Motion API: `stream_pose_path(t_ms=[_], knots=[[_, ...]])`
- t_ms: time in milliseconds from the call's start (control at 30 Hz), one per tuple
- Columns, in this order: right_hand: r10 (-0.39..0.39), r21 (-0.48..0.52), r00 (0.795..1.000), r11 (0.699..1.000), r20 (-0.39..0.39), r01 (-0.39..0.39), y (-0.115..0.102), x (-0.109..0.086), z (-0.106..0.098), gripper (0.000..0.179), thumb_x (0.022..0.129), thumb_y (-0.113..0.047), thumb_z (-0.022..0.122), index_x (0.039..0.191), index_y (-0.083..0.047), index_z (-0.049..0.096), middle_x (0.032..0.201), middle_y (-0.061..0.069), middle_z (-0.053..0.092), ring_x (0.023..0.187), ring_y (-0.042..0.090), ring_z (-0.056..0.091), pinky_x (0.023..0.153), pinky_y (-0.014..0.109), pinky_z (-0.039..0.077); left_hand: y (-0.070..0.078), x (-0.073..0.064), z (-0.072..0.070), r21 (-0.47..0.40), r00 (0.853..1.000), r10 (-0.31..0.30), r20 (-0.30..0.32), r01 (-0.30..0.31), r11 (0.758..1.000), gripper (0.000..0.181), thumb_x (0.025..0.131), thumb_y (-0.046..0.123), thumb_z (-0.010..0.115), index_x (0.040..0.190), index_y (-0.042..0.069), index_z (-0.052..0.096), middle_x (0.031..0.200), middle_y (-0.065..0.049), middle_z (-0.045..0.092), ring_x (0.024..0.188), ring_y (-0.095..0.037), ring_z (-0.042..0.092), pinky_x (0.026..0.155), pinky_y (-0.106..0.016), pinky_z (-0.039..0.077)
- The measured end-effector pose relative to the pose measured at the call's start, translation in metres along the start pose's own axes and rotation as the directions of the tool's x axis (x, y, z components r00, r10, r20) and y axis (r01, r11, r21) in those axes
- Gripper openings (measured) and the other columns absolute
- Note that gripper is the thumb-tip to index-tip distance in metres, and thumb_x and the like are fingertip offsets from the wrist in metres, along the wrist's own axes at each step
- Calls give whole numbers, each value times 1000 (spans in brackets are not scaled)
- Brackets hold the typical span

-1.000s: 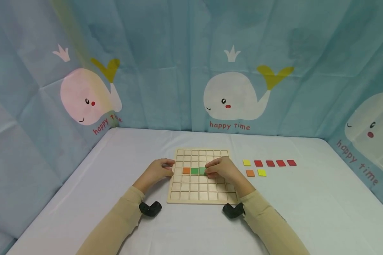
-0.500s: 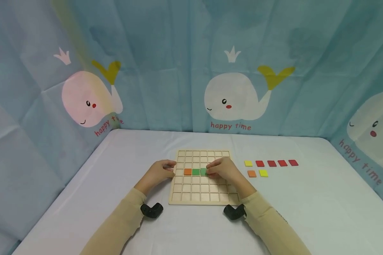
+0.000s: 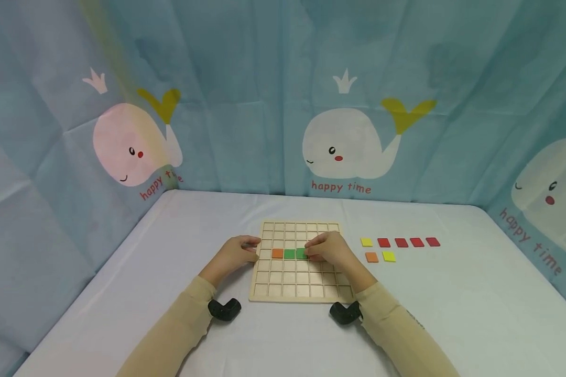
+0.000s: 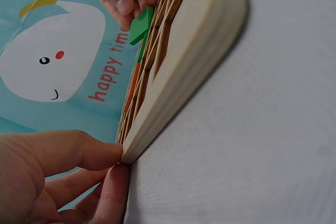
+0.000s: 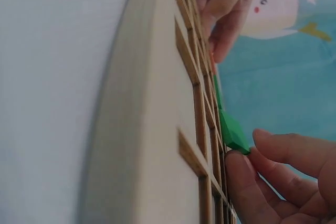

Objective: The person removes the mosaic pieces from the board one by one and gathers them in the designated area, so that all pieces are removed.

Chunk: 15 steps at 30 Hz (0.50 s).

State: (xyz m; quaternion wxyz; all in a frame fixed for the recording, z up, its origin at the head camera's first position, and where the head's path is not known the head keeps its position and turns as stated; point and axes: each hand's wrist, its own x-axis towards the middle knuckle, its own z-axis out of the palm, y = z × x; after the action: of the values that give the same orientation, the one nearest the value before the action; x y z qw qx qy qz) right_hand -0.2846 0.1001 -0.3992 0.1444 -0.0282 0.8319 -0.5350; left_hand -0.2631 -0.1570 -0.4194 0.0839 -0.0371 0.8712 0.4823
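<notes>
A square wooden grid board [image 3: 295, 299] lies on the white table in the head view. In one of its rows sit an orange tile [image 3: 277, 254] and a green tile [image 3: 289, 254]. My right hand [image 3: 330, 252] pinches a second green tile [image 5: 234, 132] between thumb and finger, beside the first; both wrist views show it tilted, with one edge raised from the board. At the board's left edge, my left hand [image 3: 236, 255] holds the rim with thumb and finger, seen close in the left wrist view. The right hand hides some grid cells.
Right of the board lie loose tiles: a yellow tile [image 3: 366, 242] and several red tiles [image 3: 401, 243] in a line, with an orange tile [image 3: 371, 257] and another yellow tile [image 3: 389, 256] nearer. Behind the table hangs a blue whale-print curtain [image 3: 245, 141].
Both hands stay in place. The pinched green tile looks darker than before, as if its tilt has changed slightly. The whole head view has shifted a little.
</notes>
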Motion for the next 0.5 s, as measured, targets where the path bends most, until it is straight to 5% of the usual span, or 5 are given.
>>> stream_pose_path(t_ms=[500], knots=[[22, -53, 998, 998, -60, -25, -10, 3, 9, 7, 86, -2, 74, 92, 1, 74, 96, 14, 73, 69, 13, 71, 70, 29, 61, 1, 0, -1, 23, 1000, -13, 4, 13, 1000, 53, 82, 6, 69, 134, 8, 62, 131, -13, 61, 105, -23, 59, 80, -30, 51]])
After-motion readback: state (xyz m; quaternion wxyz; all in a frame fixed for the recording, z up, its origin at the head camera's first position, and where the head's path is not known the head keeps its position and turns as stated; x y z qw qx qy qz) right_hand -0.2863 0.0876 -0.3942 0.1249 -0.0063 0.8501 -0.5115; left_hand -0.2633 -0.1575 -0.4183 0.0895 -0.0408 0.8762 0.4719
